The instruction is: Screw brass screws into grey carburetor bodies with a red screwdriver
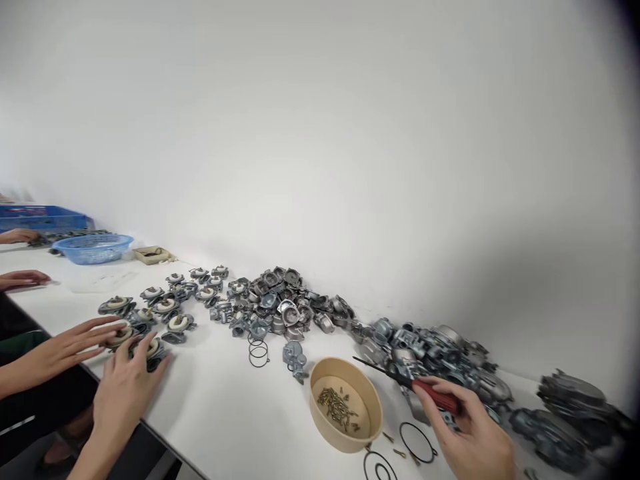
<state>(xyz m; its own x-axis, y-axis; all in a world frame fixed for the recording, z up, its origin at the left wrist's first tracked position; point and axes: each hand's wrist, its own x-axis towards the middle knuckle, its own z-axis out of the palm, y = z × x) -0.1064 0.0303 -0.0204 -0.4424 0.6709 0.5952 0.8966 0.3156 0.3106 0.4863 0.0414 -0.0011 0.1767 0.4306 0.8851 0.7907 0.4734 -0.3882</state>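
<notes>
My left hand reaches to the left side of the table, its thumb and fingers around a carburetor body with a white float on top. The palm side is hidden. In my right hand is a screwdriver with a red handle, its thin dark shaft pointing left above the table. Below its tip stands a tan bowl holding many small brass-coloured screws. A single carburetor part lies just left of the bowl. Black gasket rings lie near it, and another ring lies by my right hand.
A co-worker's hand is beside my left hand, among several carburetors with floats. Piles of metal bowl covers and carburetor bodies line the wall. Farther left are a blue basket, a blue crate and other people's hands.
</notes>
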